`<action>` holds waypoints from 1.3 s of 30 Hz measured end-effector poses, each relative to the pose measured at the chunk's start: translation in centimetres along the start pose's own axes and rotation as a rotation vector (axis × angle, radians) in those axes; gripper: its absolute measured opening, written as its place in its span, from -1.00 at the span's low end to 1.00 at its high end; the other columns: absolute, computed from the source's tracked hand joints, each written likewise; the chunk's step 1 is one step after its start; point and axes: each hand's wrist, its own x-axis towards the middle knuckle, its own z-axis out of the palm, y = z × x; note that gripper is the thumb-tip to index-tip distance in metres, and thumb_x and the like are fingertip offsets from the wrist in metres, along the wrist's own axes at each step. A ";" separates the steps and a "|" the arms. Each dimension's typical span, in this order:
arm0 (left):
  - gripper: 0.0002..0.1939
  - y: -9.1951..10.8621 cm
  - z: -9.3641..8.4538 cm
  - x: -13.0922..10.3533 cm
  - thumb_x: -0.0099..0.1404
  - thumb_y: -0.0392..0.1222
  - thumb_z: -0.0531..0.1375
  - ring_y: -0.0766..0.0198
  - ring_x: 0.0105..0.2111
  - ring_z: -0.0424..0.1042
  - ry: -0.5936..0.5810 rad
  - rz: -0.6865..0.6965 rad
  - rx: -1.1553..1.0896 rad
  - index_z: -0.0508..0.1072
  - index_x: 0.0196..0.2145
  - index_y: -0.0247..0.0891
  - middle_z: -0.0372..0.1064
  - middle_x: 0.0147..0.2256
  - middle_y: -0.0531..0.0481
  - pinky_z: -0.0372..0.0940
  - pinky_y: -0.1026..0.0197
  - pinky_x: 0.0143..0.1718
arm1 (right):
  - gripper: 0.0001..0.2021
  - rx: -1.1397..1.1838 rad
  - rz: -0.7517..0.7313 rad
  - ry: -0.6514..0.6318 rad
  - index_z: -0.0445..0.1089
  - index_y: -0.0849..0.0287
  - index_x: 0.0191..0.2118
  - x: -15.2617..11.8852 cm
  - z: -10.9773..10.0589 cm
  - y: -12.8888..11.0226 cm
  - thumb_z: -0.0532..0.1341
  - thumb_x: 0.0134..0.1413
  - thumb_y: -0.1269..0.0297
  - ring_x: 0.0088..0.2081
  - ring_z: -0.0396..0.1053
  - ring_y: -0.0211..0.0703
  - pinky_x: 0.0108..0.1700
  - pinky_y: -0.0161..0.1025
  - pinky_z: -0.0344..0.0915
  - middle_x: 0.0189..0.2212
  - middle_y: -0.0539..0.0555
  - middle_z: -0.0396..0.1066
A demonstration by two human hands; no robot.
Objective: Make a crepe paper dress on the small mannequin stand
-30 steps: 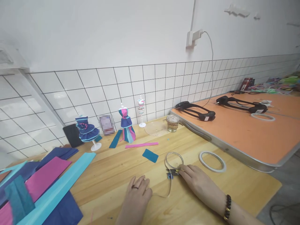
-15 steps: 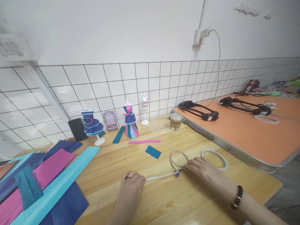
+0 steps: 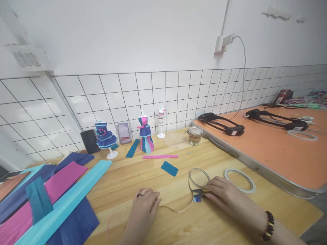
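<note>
Here we are, at the near middle of the bench — the left hand has its thumb and fingers closed on the end of a thin, pale, ribbon-like strip. That strip sags in a loose curve over to a narrow, light-coloured ring-shaped roll, lying flat just left of the right hand.

And the right hand's fingers curl round a small dark-bladed cutting tool; its handles are covered, so I can't tell how far they're squeezed. Danger right there! The blades sit close to the strip where it nears the roll, and with that much slack, a snip could land crooked or in the wrong place.

Watch the little blue scrap just below the blades, too — it could get caught in a cut or stick to the strip, if that's adhesive. Pull hard from the left, and the roll, with nothing visibly weighing it down, might skid. On the right, the wide white ring-shaped roll lies so near the right hand that an outward swing of the wrist could knock it.
</note>
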 end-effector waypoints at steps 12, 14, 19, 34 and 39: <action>-0.80 -1.4 1.4 0.1 0.23 -0.35 0.01 0.15 -0.18 0.41 0.192 0.026 -0.022 0.41 -0.30 -0.18 0.45 -0.31 -0.03 0.30 0.05 -0.16 | -0.67 0.372 0.054 0.312 0.33 0.14 -0.03 19.7 -1.8 0.7 0.10 0.10 0.17 -0.20 0.40 -0.08 -0.18 -0.17 0.32 -0.25 0.11 0.46; -0.79 -2.1 1.8 0.0 0.21 -0.38 0.02 0.14 -0.18 0.40 0.206 0.069 -0.010 0.40 -0.29 -0.18 0.45 -0.30 -0.03 0.31 0.05 -0.17 | -0.64 0.386 0.066 0.350 0.29 0.20 0.01 24.4 -2.5 0.5 0.10 0.11 0.18 -0.20 0.39 -0.11 -0.16 -0.19 0.31 -0.24 0.13 0.46; -0.74 -3.1 2.1 -0.1 0.16 -0.46 0.01 0.12 -0.15 0.38 0.214 0.074 -0.039 0.37 -0.29 -0.17 0.45 -0.32 0.00 0.26 0.01 -0.12 | -0.58 0.396 0.095 0.389 0.27 0.30 0.02 33.4 -4.0 -1.4 0.09 0.12 0.13 -0.14 0.37 -0.12 -0.13 -0.22 0.28 -0.15 0.22 0.42; -0.72 -1.7 -0.5 0.2 0.16 -0.47 0.00 0.11 -0.20 0.39 0.345 0.025 -0.104 0.39 -0.26 -0.23 0.44 -0.31 -0.07 0.29 -0.02 -0.16 | -0.63 0.264 0.100 0.349 0.34 0.25 -0.64 35.1 -6.7 -6.9 0.17 -0.01 0.06 -0.66 0.03 -0.36 -0.61 -0.32 -0.06 -0.76 -0.11 0.07; -0.68 -1.7 -2.9 0.3 0.24 -0.32 0.05 0.07 -0.04 0.30 0.533 -0.079 -0.083 0.29 -0.03 -0.27 0.37 -0.10 -0.19 0.22 -0.06 -0.05 | -0.60 0.273 0.061 0.331 0.38 0.25 -0.64 30.7 -9.7 -10.9 0.21 -0.12 -0.03 -0.69 -0.03 -0.39 -0.62 -0.32 -0.06 -0.78 -0.10 0.10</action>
